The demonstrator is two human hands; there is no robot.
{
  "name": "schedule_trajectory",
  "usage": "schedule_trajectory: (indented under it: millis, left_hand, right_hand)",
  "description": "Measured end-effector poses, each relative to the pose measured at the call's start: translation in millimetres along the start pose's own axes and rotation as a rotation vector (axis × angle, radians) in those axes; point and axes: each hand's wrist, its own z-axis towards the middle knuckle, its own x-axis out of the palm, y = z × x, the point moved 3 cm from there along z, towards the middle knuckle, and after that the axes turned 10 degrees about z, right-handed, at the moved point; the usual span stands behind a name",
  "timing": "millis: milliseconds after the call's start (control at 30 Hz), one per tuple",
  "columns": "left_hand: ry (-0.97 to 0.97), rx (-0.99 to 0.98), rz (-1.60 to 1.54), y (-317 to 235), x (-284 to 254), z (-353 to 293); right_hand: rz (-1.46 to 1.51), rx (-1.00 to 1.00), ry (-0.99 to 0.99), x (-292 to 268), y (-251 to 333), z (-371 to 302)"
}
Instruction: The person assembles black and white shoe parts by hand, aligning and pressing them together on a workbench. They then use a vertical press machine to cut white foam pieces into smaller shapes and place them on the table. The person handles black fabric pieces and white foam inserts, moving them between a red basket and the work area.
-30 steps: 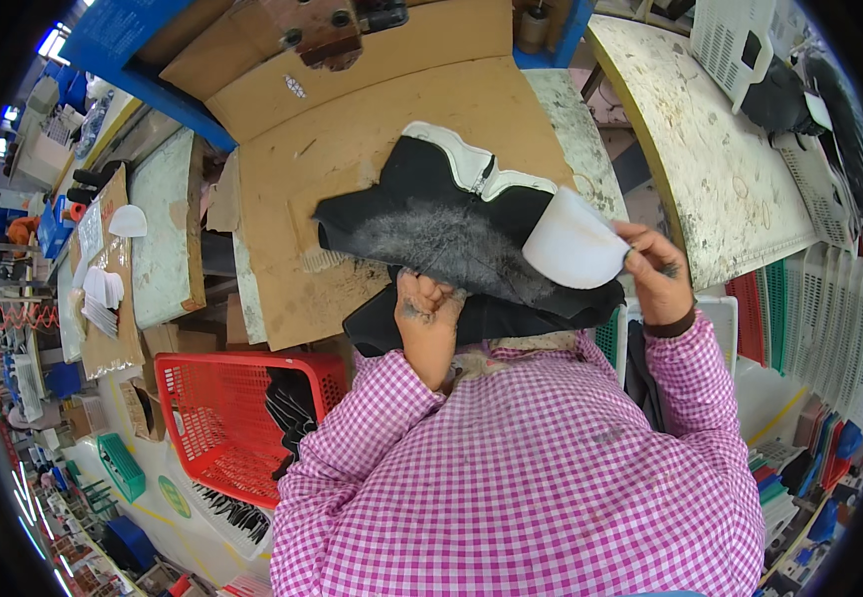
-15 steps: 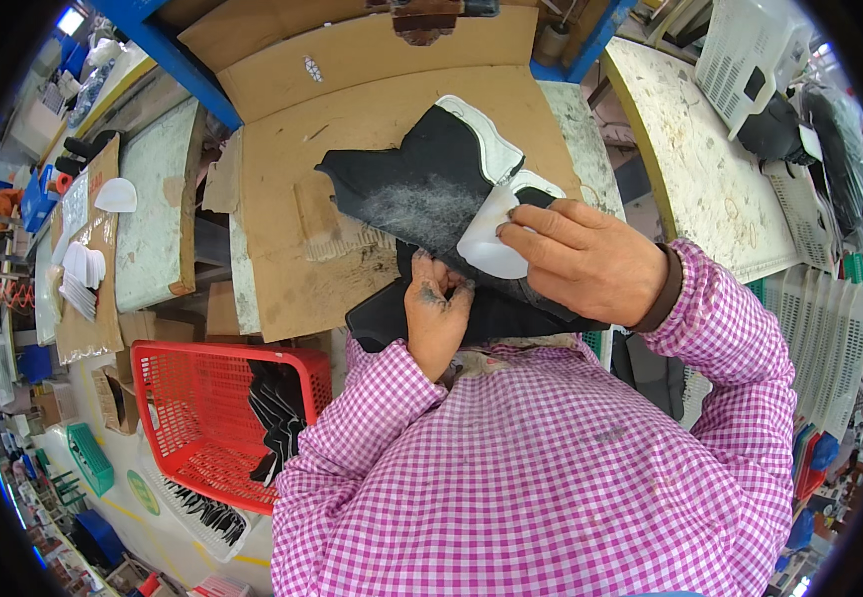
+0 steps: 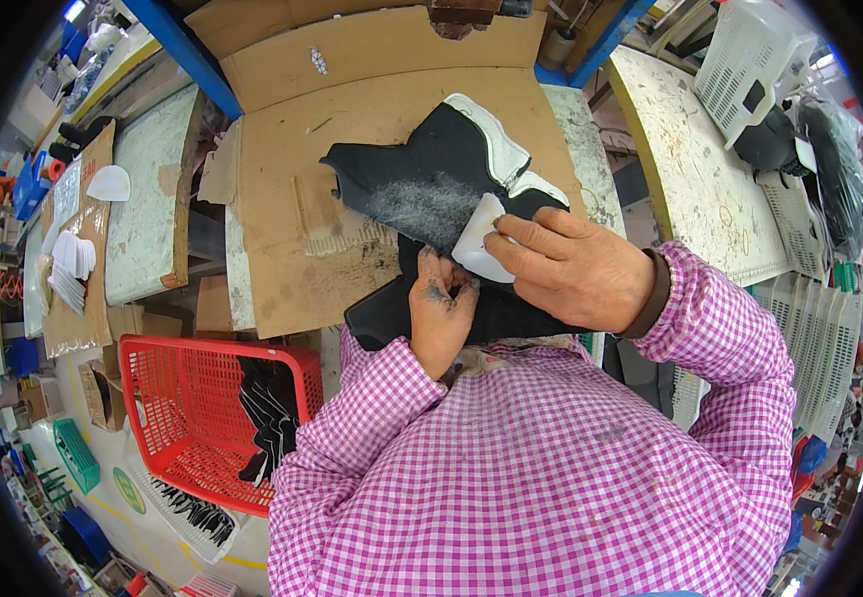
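Note:
A black fabric piece with white-edged trim lies on the cardboard in front of me, looking like a shoe upper. Whitish, web-like fuzz covers part of its surface. My right hand pinches a curved white stiff sheet piece between thumb and fingers, tilted against the fuzzy area. Below it, my left hand has its fingers closed on the near edge of the black fabric; dark smudges mark its thumb side. More black material lies under my hands, and its join with the rest is hidden.
Cardboard covers the bench, with blue frame posts behind. At lower left stands a red basket holding black pieces. Several white curved pieces lie on the left bench. A white crate sits at far right.
My right hand has shifted slightly left, and the white piece has turned more upright against the fuzzy fabric. My left hand keeps its grip; the whole view has shifted a little.

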Motion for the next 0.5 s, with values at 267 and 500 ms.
schedule_trajectory:
  millis: [267, 500]
  left_hand:
    - [-0.006, 0.001, 0.027, 3.9, 0.1, -1.7]
    - [0.021, -0.031, 0.013, 2.7, 1.6, -1.3]
  right_hand:
    - [0.026, 0.009, -0.039, 3.7, 1.6, 1.0]
    - [0.037, 0.038, -0.050, 12.8, -3.3, -2.2]
